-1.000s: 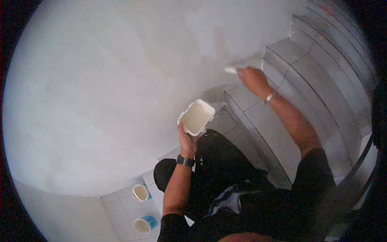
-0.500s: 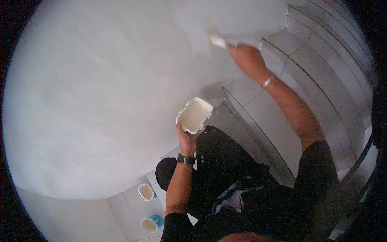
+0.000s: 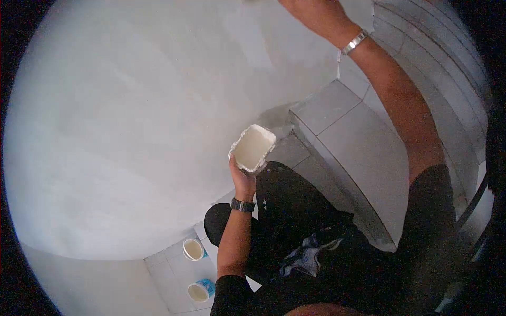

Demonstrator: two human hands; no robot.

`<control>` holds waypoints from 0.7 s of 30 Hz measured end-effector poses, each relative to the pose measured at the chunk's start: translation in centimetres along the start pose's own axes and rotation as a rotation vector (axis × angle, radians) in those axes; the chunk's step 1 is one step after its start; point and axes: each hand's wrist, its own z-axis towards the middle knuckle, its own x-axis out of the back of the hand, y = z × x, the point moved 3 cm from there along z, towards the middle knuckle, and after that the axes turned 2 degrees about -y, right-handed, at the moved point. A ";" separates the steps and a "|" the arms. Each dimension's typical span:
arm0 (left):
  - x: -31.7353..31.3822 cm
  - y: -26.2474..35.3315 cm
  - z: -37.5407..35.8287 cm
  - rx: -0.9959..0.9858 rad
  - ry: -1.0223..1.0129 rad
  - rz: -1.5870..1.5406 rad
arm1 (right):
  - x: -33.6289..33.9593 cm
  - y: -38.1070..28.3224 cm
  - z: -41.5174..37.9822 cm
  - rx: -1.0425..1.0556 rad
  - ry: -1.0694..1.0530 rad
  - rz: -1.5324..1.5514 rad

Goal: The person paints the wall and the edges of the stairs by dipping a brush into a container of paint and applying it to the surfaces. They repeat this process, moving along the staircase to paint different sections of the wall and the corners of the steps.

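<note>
My left hand (image 3: pixel 243 181) is closed around the side of a squarish tub (image 3: pixel 254 147) of creamy white paint, its rim crusted with dried drips. I hold it above my knee, close to the wall. At the top edge of the view my right hand (image 3: pixel 319 18) reaches up along the pale wall (image 3: pixel 158 116), its fingertips cut off by the frame. It grips a paintbrush (image 3: pixel 252 1), of which only a blurred bit shows at the top edge. Wetter, lighter patches mark the wall below that hand.
Grey tiled steps (image 3: pixel 363 142) rise on the right, meeting the wall. On the tiled floor at lower left stand two buckets, an upper one (image 3: pixel 193 249) and a lower one (image 3: pixel 199 290), both with pale contents and blue on their sides. My bent knee (image 3: pixel 284 184) is beneath the tub.
My right hand has moved upward along the wall, taking the paintbrush almost out of view. The left hand and the tub have barely moved.
</note>
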 end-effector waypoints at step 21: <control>0.1 -0.3 0.4 0.027 0.081 0.027 | -6.2 0.9 -5.4 0.138 -0.077 0.118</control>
